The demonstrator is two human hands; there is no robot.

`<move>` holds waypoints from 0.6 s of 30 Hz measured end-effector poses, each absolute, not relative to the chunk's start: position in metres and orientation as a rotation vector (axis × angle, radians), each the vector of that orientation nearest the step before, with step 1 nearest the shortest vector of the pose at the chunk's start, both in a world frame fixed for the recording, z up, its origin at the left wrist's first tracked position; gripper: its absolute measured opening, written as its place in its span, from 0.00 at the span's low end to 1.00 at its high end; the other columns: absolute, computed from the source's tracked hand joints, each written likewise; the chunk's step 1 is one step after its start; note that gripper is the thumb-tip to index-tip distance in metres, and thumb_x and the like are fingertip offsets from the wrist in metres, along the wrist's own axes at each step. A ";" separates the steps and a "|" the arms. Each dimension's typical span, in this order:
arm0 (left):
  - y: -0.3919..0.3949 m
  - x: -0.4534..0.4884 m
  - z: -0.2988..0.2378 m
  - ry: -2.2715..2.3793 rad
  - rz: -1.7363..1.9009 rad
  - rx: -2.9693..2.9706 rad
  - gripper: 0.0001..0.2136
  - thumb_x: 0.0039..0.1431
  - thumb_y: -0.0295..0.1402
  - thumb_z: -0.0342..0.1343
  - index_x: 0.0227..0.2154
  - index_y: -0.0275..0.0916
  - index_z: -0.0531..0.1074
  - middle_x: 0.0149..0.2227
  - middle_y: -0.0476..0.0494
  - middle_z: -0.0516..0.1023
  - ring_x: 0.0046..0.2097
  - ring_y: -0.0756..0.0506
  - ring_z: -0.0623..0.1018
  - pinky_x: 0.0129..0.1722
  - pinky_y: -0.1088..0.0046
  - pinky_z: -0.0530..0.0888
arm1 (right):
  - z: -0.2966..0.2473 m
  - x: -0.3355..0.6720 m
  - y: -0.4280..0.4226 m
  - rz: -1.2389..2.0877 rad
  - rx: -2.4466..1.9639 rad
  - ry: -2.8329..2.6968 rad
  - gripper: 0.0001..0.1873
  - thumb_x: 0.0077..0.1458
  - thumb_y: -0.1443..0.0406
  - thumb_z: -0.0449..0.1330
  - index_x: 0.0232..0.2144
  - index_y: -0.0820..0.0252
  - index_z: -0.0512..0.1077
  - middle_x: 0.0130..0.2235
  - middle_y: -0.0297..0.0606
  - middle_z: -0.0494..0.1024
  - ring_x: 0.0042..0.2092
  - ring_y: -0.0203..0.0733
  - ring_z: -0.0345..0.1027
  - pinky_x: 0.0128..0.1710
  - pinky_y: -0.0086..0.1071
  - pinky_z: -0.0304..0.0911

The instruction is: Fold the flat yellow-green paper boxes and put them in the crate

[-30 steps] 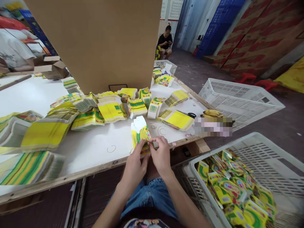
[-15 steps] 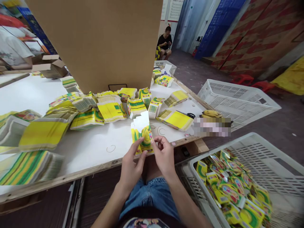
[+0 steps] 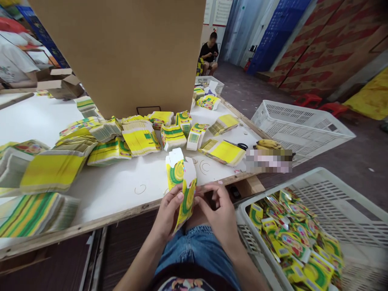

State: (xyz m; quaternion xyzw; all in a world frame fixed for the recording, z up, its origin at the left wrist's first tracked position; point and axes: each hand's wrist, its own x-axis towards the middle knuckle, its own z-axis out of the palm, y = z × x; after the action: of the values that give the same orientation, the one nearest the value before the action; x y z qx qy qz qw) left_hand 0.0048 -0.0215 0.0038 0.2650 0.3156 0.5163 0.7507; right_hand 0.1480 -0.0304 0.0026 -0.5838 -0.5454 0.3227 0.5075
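In the head view I see a yellow and green printed cardboard carton (image 3: 176,174), partly unfolded, with white flaps at its top. It stands tilted above the table's front edge. My left hand (image 3: 169,208) is closed on its lower left side, the thumb lying across the printed face. My right hand (image 3: 222,208) has its fingers bent, with thumb and fingertips at the carton's right edge. Just beyond it on the white table (image 3: 115,184) lie bundles of flat cartons, one nearby bundle (image 3: 173,137) among them.
Along the table's left lie several stacks of flat cartons (image 3: 51,169). A large brown cardboard box (image 3: 127,56) stands behind. Scissors (image 3: 242,146) and bananas (image 3: 268,144) lie at right. A white crate (image 3: 339,198) holds yellow packs; another crate (image 3: 303,121) stands beyond. A person (image 3: 209,52) sits farther back.
The carton has turned and opened out, showing its green printed side and lower end. My right hand has shifted slightly right and its fingers have spread; the left hand holds lower on the carton.
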 end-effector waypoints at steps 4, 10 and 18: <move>-0.021 0.002 0.004 0.766 1.038 0.594 0.26 0.52 0.46 0.60 0.50 0.36 0.73 0.43 0.37 0.82 0.41 0.38 0.81 0.37 0.66 0.76 | 0.014 0.160 -0.030 0.526 -1.325 -1.745 0.27 0.53 0.67 0.64 0.55 0.52 0.66 0.51 0.43 0.74 0.47 0.49 0.66 0.50 0.45 0.62; -0.023 -0.001 -0.004 0.804 0.992 0.634 0.26 0.50 0.48 0.61 0.49 0.36 0.73 0.41 0.38 0.81 0.35 0.41 0.80 0.32 0.68 0.74 | 0.018 0.160 -0.030 0.599 -1.263 -1.817 0.19 0.50 0.73 0.63 0.44 0.53 0.68 0.45 0.39 0.72 0.41 0.45 0.66 0.43 0.38 0.65; -0.023 -0.001 -0.004 0.779 0.981 0.642 0.25 0.46 0.43 0.67 0.46 0.37 0.74 0.39 0.40 0.82 0.34 0.45 0.81 0.31 0.75 0.72 | 0.022 0.165 -0.028 0.734 -1.218 -1.879 0.09 0.51 0.75 0.60 0.32 0.57 0.71 0.38 0.37 0.67 0.42 0.43 0.65 0.45 0.36 0.66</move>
State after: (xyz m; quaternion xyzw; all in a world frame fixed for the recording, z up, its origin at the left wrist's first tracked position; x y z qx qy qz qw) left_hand -0.0015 -0.0233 -0.0036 0.2949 0.3583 0.4508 0.7625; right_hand 0.1655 -0.0276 0.0220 -0.4777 -0.7366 0.2879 0.3826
